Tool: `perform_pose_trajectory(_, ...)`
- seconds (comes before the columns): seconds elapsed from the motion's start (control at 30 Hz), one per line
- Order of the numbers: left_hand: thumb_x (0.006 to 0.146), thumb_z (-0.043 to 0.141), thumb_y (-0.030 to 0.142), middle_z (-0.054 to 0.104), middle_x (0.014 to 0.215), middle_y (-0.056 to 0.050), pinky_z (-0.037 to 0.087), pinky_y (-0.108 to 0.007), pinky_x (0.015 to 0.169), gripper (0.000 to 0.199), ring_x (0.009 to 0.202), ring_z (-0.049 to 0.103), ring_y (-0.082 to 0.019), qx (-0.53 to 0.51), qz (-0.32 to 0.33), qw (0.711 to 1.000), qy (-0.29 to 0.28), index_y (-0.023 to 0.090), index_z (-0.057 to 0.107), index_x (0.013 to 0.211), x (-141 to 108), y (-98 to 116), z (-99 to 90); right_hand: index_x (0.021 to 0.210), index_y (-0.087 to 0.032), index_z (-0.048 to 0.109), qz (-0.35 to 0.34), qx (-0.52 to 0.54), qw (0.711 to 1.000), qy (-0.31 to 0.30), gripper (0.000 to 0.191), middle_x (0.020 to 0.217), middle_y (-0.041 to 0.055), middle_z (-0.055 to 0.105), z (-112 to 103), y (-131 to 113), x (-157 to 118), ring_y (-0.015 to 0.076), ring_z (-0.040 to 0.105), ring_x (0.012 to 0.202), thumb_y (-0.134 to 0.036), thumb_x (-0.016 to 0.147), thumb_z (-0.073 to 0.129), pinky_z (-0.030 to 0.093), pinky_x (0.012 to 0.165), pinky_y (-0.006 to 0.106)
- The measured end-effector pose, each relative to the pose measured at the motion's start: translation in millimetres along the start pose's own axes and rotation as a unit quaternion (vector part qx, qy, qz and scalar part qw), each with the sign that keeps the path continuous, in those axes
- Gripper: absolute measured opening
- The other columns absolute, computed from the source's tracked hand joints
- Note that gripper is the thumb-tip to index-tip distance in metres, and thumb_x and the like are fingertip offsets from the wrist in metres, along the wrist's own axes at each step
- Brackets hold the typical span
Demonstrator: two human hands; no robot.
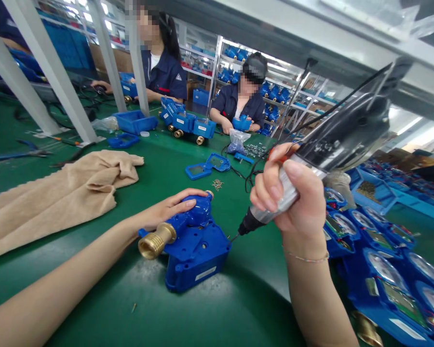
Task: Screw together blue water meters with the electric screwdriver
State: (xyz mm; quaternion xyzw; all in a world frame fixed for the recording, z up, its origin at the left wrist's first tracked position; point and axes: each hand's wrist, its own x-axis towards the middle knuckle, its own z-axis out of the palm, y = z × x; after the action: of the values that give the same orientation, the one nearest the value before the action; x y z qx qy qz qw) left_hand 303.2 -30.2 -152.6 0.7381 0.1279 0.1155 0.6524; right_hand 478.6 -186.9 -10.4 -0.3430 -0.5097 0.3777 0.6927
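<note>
A blue water meter (198, 255) with a threaded brass end lies on the green bench, its flat, holed side facing up. My left hand (177, 206) is wrapped over the rounded blue body and holds it against the bench. In my right hand (292, 193) is an electric screwdriver (278, 197), tilted down to the left. Its bit tip is at the right corner of the meter's housing; whether it touches a screw there I cannot tell. Behind the meter is a small pile of screws (217, 184), and a single screw (134, 307) lies near the front.
Several open meters with round dials (386, 270) crowd the right side, beside a blue parts bin (372, 190). A beige cloth (94, 183) lies at left. Blue lids (198, 170) and finished meters (188, 123) sit farther back. Two people work across the bench; metal posts (58, 72) stand at left.
</note>
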Motion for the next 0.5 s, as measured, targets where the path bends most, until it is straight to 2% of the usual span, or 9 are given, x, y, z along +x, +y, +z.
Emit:
perform_pose_trajectory(0.2, 0.093, 0.049, 0.054, 0.047, 0.150, -0.003, 0.042, -0.038, 0.107, 0.048, 0.128, 0.052, -0.028, -0.011, 0.003, 1.000, 0.007, 0.029, 0.049, 0.135, 0.7, -4.7, 0.9, 0.089, -0.021, 0.054, 0.022, 0.014, 0.999, -0.020, 0.016, 0.052, -0.0080, 0.048, 3.3, 4.4, -3.8, 0.0078, 0.039, 0.036, -0.029, 0.085, 0.067, 0.038, 0.038, 0.022)
perform_pose_trajectory(0.33, 0.093, 0.051, 0.054, 0.045, 0.152, -0.001, 0.043, -0.038, 0.106, 0.046, 0.128, 0.052, -0.029, -0.032, 0.006, 0.999, 0.011, 0.031, 0.052, 0.132, 0.9, -5.6, 1.7, 0.092, -0.021, 0.054, 0.033, 0.027, 0.999, -0.031, 0.013, 0.052, -0.0079, 0.049, 2.2, 6.7, -2.1, 0.0078, 0.040, 0.036, -0.028, 0.087, 0.065, 0.039, 0.039, 0.021)
perform_pose_trajectory(0.5, 0.093, 0.052, 0.053, 0.056, 0.141, -0.002, 0.041, -0.039, 0.108, 0.045, 0.124, 0.055, -0.028, -0.045, 0.003, 0.999, 0.023, 0.031, 0.052, 0.132, 1.1, -8.3, 2.6, 0.094, -0.020, 0.054, 0.101, 0.029, 0.993, -0.047, 0.014, 0.053, -0.0083, 0.049, 3.1, 34.7, -7.3, 0.0070, 0.042, 0.038, -0.029, 0.089, 0.063, 0.041, 0.041, 0.020)
